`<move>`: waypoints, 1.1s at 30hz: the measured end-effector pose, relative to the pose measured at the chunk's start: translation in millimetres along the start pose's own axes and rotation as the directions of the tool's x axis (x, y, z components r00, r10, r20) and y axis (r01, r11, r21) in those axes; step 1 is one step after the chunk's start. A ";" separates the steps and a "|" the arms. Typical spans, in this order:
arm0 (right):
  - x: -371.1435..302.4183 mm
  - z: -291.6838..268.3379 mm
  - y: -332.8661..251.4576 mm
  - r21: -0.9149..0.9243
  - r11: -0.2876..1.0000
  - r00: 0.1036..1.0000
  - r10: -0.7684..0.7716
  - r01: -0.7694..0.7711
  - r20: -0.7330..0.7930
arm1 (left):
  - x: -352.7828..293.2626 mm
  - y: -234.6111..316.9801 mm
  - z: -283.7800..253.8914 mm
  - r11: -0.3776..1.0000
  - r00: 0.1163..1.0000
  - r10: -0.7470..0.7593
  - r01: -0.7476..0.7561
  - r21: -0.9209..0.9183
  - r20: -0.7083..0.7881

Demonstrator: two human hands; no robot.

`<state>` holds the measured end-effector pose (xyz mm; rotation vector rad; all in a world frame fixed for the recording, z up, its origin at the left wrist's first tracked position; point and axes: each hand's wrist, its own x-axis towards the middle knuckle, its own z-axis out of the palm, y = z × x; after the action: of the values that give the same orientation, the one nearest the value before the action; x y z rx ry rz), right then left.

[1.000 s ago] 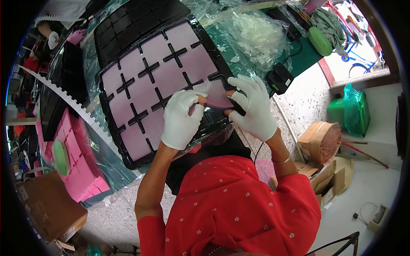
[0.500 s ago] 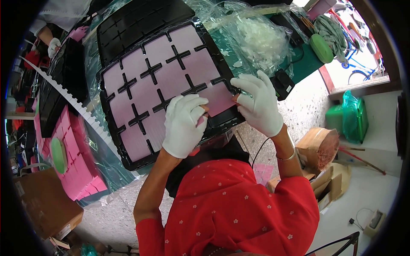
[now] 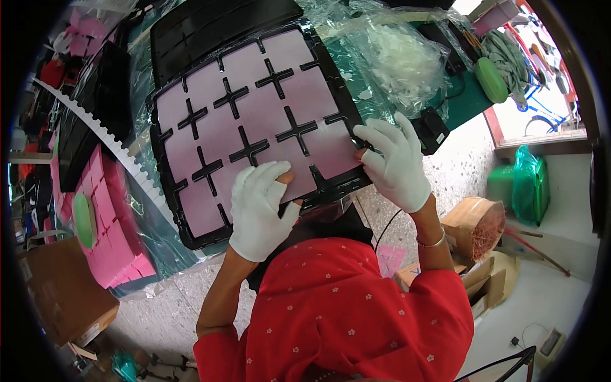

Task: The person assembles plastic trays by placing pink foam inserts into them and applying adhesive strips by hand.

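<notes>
Twelve pockets, four by three, in one black tray (image 3: 332, 73), set at a tilt on a green table (image 3: 464, 107); cross-shaped dividers between. All clock positions from the tray's centre.

Contents: thin mauve-pink pads (image 3: 264, 116), one visible in every pocket, lying flat between the dividers. Judged fill: seemingly complete, with no bare pocket in sight; full seating at six o'clock unconfirmed, being partly hidden by a glove. Remaining, as a judgement: at most some settling of edges along the near side.

Left hand (image 3: 261, 207): white-gloved, at six o'clock, over the near rim and lower pockets. Thumb and forefinger tips bare, with a clear gap between; nothing visibly held.

Right hand (image 3: 398, 164): white-gloved, at three o'clock, against the rim beside the corner pad. Outer fingers spread, thumb and forefinger near each other; any pinch on rim or pad impossible to tell.

Surroundings: second black tray (image 3: 223, 33), at eleven o'clock, just beyond the first. Clear bag of white scraps (image 3: 407, 63), at two. Black power adapter (image 3: 434, 130), at three, past the right hand. White toothed strip (image 3: 109, 132), at nine. Pink sheets in pieces (image 3: 118, 232), at eight, with green oval object (image 3: 84, 221) on top.
</notes>
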<state>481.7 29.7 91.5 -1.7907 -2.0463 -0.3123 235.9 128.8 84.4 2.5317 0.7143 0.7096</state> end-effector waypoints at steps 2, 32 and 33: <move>-1.0 -0.4 -1.7 -0.012 1.000 1.000 -0.014 0.014 0.001 | -3.8 0.4 -0.4 0.999 0.998 0.035 -0.036 0.035 0.046; 5.3 -28.9 -7.7 -0.150 0.989 0.991 0.036 -0.016 0.128 | 6.1 -0.2 -6.3 0.985 0.976 0.170 -0.173 0.006 0.136; 8.3 -31.1 -6.0 -0.146 0.989 0.991 0.055 -0.038 0.119 | 8.8 -0.7 -5.2 0.984 0.976 0.174 -0.177 0.010 0.131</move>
<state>479.7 23.1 123.5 -1.9859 -2.1095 -0.3516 239.1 135.6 91.3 2.6555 0.4609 0.5890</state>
